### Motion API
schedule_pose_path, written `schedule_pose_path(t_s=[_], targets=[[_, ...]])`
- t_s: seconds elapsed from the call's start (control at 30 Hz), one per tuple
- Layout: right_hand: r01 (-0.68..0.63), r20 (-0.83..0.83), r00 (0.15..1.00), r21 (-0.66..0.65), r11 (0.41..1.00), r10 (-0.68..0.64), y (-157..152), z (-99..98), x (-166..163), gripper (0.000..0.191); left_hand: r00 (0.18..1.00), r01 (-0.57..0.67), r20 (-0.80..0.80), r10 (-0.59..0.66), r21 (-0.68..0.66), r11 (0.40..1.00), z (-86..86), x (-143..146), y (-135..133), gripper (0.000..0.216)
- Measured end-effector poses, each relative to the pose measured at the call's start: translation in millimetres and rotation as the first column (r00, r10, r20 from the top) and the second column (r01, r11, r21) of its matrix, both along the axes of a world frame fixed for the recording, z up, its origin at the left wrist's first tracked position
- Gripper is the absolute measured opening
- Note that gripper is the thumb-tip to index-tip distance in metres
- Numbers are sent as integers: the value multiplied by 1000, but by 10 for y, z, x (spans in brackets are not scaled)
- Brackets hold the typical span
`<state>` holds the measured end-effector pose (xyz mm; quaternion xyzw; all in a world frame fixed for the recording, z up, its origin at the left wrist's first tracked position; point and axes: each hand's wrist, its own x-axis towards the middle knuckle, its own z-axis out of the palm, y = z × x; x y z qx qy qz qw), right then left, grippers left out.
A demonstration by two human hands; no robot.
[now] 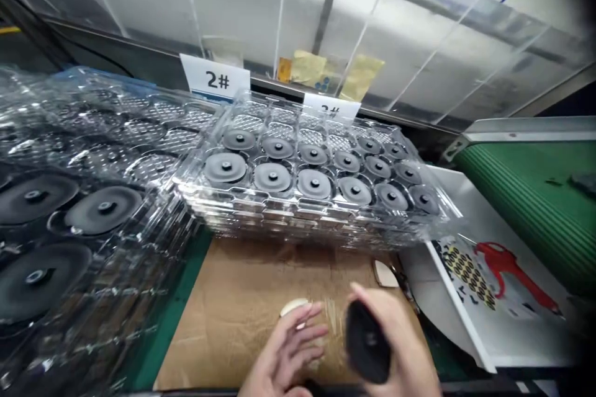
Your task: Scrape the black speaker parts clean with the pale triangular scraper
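Disc (367, 344), dark and rounded, stands tipped on its edge at 5 o'clock in my remote view, the right hand (404, 341) closed around its rim above a cardboard sheet (233, 298). At 6 o'clock the left hand (287, 353) spreads half-curled fingers with no grip showing; a pale oval piece (292, 306) lies just past its index finger, and I cannot tell whether they touch.

From my distant seat, a drop looks the likeliest mishap: the hold on the rim seems narrow, and a slip could scuff the face or set it rolling. The left hand's fingers, partly screening the pale piece, could nudge it astray. A knock to the front of the stacked clear trays (302, 203), mid-view, could jar the discs seated there.

The cardboard, creased and streaked, covers part of a green desk (182, 298), bare in a strip at 8 o'clock. A second tray stack (153, 167) fills 9 o'clock. At 4 o'clock a white bin (526, 344) holds what looks like a red blow gun (514, 270) and a dotted yellow-and-black sheet (465, 270); at 3 o'clock lies a green conveyor belt (521, 192). A "2#" sign (218, 82) stands at 10 o'clock, before a pale panel (242, 0).
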<state>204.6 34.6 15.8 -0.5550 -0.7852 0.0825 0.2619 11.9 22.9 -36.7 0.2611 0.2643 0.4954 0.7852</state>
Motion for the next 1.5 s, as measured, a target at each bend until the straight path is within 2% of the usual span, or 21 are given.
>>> schedule_pose_path(t_s=[0.07, 0.13, 0.33, 0.47, 0.6, 0.67, 0.83, 0.97, 1.07, 1.2, 1.33, 1.5], targets=[[-95, -140, 986, -13, 995, 93, -71, -216, -373, 59, 997, 11, 82, -9, -26, 1000, 32, 23, -17, 71], [-132, -219, 968, -10, 991, 127, -88, -319, -635, 68, 997, 10, 80, -2, -95, 995, 66, -28, -41, 70], [-269, -288, 928, -85, 959, 235, -116, -220, -997, 79, 981, -157, 75, 177, -216, 964, 118, -327, -205, 76], [-330, -316, 906, -116, 937, 280, -204, -128, -1031, 76, 956, -176, 180, 233, -286, 942, 190, -515, -302, 68], [-202, -441, 889, -149, 968, 118, -245, -37, -1017, 36, 918, -138, 315, 241, -315, 939, 268, -672, -356, 62], [-208, -452, 884, -142, 968, 124, -244, 18, -1042, 25, 899, -121, 367, 241, -320, 940, 278, -716, -385, 59], [-327, -374, 875, 11, 945, 307, -253, 142, -1145, 33, 848, -67, 476, 234, -341, 938, 250, -773, -452, 55], [-308, -344, 884, 81, 948, 317, -276, 167, -1197, 36, 830, -31, 518, 205, -324, 945, 257, -790, -474, 50], [-279, -361, 883, 110, 954, 300, -294, 153, -1220, 36, 829, -61, 514, 221, -311, 949, 275, -766, -489, 48], [-272, -441, 855, 70, 960, 274, -320, 121, -1230, 35, 825, -114, 502, 259, -301, 947, 293, -719, -523, 48], [-266, -518, 825, -2, 964, 227, -342, 74, -1194, 35, 832, -106, 492, 257, -314, 943, 302, -703, -547, 50], [-306, -549, 800, -23, 952, 244, -352, 48, -1127, 34, 834, -62, 501, 232, -333, 941, 292, -697, -527, 49]])
